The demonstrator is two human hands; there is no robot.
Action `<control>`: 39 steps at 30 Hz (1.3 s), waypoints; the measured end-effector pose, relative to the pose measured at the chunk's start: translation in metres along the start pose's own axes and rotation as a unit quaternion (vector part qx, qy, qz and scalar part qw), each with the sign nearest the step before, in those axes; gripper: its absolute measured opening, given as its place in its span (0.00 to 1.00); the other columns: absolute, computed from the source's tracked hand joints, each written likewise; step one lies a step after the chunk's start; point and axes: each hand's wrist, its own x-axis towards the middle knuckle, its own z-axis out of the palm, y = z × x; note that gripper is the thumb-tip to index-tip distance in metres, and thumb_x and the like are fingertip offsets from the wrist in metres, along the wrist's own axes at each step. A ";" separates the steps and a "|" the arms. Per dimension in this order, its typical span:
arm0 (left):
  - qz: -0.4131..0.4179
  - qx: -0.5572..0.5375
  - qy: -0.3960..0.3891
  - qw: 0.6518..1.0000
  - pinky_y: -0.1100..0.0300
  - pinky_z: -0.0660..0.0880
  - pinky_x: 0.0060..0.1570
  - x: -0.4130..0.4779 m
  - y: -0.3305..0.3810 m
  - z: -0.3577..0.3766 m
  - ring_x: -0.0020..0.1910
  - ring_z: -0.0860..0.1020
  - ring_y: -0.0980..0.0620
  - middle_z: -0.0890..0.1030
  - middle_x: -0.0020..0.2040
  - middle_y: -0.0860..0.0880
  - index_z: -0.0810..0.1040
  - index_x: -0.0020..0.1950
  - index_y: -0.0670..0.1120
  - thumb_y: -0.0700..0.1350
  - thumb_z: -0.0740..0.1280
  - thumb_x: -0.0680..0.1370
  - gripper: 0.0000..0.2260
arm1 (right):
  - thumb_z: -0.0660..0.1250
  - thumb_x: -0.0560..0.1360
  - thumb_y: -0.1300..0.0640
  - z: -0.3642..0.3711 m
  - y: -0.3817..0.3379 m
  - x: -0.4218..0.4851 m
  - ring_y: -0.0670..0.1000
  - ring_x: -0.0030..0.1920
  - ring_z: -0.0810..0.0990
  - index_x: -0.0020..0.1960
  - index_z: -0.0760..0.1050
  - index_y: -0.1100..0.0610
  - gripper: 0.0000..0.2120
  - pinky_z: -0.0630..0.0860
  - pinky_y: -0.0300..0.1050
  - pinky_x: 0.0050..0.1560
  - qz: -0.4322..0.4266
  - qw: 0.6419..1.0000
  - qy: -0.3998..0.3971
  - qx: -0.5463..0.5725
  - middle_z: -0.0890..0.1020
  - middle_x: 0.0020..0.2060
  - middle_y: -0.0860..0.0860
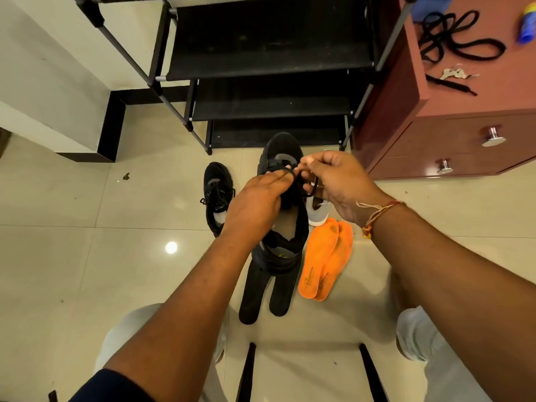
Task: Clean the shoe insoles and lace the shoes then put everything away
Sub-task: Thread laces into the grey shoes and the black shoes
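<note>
Two hands meet over the black shoe [285, 158], which is held up above the floor with its toe pointing away. The right hand [336, 184] has thumb and forefinger pinched together on the black lace [311, 189], a loop of which hangs under its palm. The left hand [255, 201] lies over the shoe's near side, its fingers bent onto the lace at the eyelets; how firmly they grip cannot be told. A thread band [377, 213] circles the right wrist. Below the held shoe lie two black insoles [261, 288] side by side on the tiled floor [87, 256], with a pair of orange insoles [326, 262] overlapping just to their right. A second black shoe [217, 192], laced, rests on the floor to the left. A grey shoe [317, 211] peeks out beneath the right hand. Beyond stands a black shoe rack [269, 59]. On the brown cabinet [435, 134] at right lies another black lace [458, 39].
</note>
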 end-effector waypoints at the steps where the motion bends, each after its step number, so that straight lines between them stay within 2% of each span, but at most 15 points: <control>1: 0.011 0.017 -0.004 1.000 0.47 0.71 0.69 -0.001 0.002 0.001 0.74 0.68 0.45 0.71 0.76 0.50 0.68 0.77 0.52 0.38 0.60 0.83 0.23 | 0.65 0.81 0.55 0.001 0.002 0.000 0.47 0.44 0.81 0.52 0.82 0.58 0.09 0.79 0.39 0.39 0.025 1.000 -0.007 -0.010 0.84 0.47 0.55; 5: 0.046 0.083 -0.032 0.995 0.46 0.75 0.64 -0.004 0.007 0.008 0.74 0.68 0.43 0.69 0.77 0.51 0.65 0.78 0.55 0.41 0.62 0.83 0.25 | 0.74 0.74 0.44 -0.005 0.005 0.001 0.46 0.31 0.76 0.48 0.84 0.56 0.14 0.76 0.39 0.35 0.031 0.992 -0.015 -0.124 0.79 0.32 0.49; 9: 0.064 0.113 -0.068 0.989 0.45 0.72 0.69 -0.003 0.005 0.015 0.77 0.65 0.43 0.67 0.78 0.50 0.64 0.78 0.56 0.41 0.64 0.82 0.26 | 0.79 0.70 0.53 -0.007 0.006 -0.001 0.47 0.31 0.77 0.48 0.84 0.56 0.11 0.76 0.40 0.35 0.038 0.988 -0.006 -0.151 0.82 0.34 0.50; 12: 0.071 0.109 -0.085 0.988 0.43 0.71 0.70 -0.003 0.004 0.017 0.78 0.63 0.42 0.65 0.79 0.50 0.63 0.79 0.56 0.39 0.63 0.82 0.27 | 0.78 0.71 0.58 -0.006 0.008 -0.003 0.47 0.40 0.81 0.50 0.84 0.58 0.09 0.75 0.37 0.36 0.037 0.989 0.004 -0.141 0.84 0.40 0.52; 15: 0.062 0.116 -0.088 0.987 0.44 0.70 0.71 -0.003 0.005 0.017 0.79 0.61 0.43 0.60 0.81 0.52 0.60 0.80 0.58 0.38 0.62 0.83 0.29 | 0.75 0.73 0.60 -0.005 0.007 0.000 0.48 0.46 0.82 0.51 0.84 0.58 0.07 0.74 0.35 0.38 0.047 0.994 0.025 -0.092 0.85 0.44 0.53; 18: 0.020 0.085 -0.089 0.992 0.47 0.67 0.73 -0.001 0.007 0.013 0.79 0.61 0.47 0.58 0.82 0.53 0.53 0.82 0.57 0.35 0.60 0.83 0.32 | 0.70 0.76 0.61 -0.003 -0.004 0.004 0.49 0.47 0.81 0.51 0.82 0.55 0.05 0.77 0.40 0.45 0.075 0.995 0.055 0.020 0.83 0.43 0.52; 20: -0.027 0.049 -0.080 0.995 0.49 0.70 0.69 -0.001 0.007 0.007 0.75 0.69 0.45 0.65 0.79 0.49 0.52 0.82 0.54 0.34 0.59 0.82 0.32 | 0.66 0.78 0.63 0.000 -0.013 0.003 0.50 0.46 0.82 0.53 0.80 0.58 0.06 0.79 0.43 0.48 0.098 0.977 0.043 0.182 0.82 0.40 0.53; 22: -0.078 0.032 -0.066 0.994 0.47 0.76 0.62 -0.001 0.006 0.002 0.64 0.78 0.40 0.75 0.71 0.43 0.52 0.82 0.52 0.35 0.58 0.82 0.31 | 0.63 0.81 0.63 0.003 -0.022 -0.005 0.49 0.43 0.84 0.59 0.77 0.62 0.09 0.82 0.47 0.51 0.096 0.952 0.016 0.289 0.80 0.39 0.53; 26: -0.178 -0.027 -0.025 0.983 0.45 0.79 0.55 0.003 0.002 -0.005 0.52 0.80 0.41 0.80 0.56 0.40 0.55 0.82 0.51 0.37 0.57 0.83 0.28 | 0.60 0.83 0.63 0.010 -0.029 -0.026 0.48 0.37 0.80 0.63 0.74 0.64 0.11 0.81 0.52 0.57 0.052 0.954 -0.064 0.290 0.78 0.36 0.53; 28: -0.196 -0.067 0.020 0.978 0.45 0.79 0.55 0.004 -0.001 -0.008 0.53 0.80 0.42 0.81 0.56 0.41 0.58 0.81 0.50 0.37 0.56 0.83 0.26 | 0.59 0.83 0.63 0.014 -0.027 -0.034 0.48 0.37 0.79 0.62 0.74 0.61 0.09 0.79 0.51 0.57 0.051 0.972 -0.101 0.207 0.77 0.37 0.52; 30: -0.202 -0.106 0.055 0.972 0.45 0.80 0.53 0.005 -0.003 -0.012 0.51 0.80 0.44 0.81 0.56 0.42 0.62 0.79 0.50 0.37 0.56 0.83 0.24 | 0.58 0.84 0.61 0.017 -0.021 -0.039 0.47 0.40 0.81 0.59 0.75 0.58 0.08 0.80 0.47 0.56 0.026 0.989 -0.137 0.050 0.78 0.38 0.51; 32: -0.199 -0.129 0.072 0.969 0.46 0.81 0.51 0.005 -0.002 -0.015 0.48 0.80 0.46 0.81 0.54 0.44 0.64 0.78 0.50 0.38 0.57 0.83 0.22 | 0.58 0.84 0.62 0.018 -0.013 -0.038 0.45 0.42 0.84 0.57 0.77 0.56 0.09 0.80 0.42 0.55 -0.036 0.976 -0.158 -0.144 0.81 0.41 0.49; 34: -0.188 -0.130 0.082 0.970 0.49 0.81 0.53 0.005 -0.001 -0.015 0.50 0.81 0.49 0.81 0.56 0.45 0.63 0.78 0.51 0.39 0.57 0.84 0.23 | 0.59 0.83 0.61 0.019 -0.005 -0.035 0.44 0.46 0.84 0.56 0.79 0.53 0.10 0.80 0.42 0.56 -0.098 0.926 -0.161 -0.326 0.83 0.44 0.49; 36: -0.178 -0.128 0.076 0.973 0.52 0.79 0.60 0.005 -0.001 -0.013 0.58 0.80 0.48 0.79 0.65 0.45 0.63 0.79 0.52 0.40 0.58 0.84 0.23 | 0.62 0.81 0.60 0.020 0.003 -0.033 0.49 0.51 0.82 0.56 0.81 0.49 0.11 0.79 0.46 0.57 -0.168 0.854 -0.141 -0.472 0.84 0.49 0.49; 39: -0.161 -0.133 0.075 0.975 0.58 0.67 0.70 0.007 0.002 -0.011 0.72 0.72 0.47 0.68 0.77 0.48 0.68 0.77 0.49 0.38 0.59 0.83 0.22 | 0.64 0.78 0.61 0.023 0.014 -0.032 0.56 0.54 0.80 0.59 0.82 0.46 0.16 0.77 0.45 0.51 -0.240 0.759 -0.120 -0.594 0.83 0.50 0.52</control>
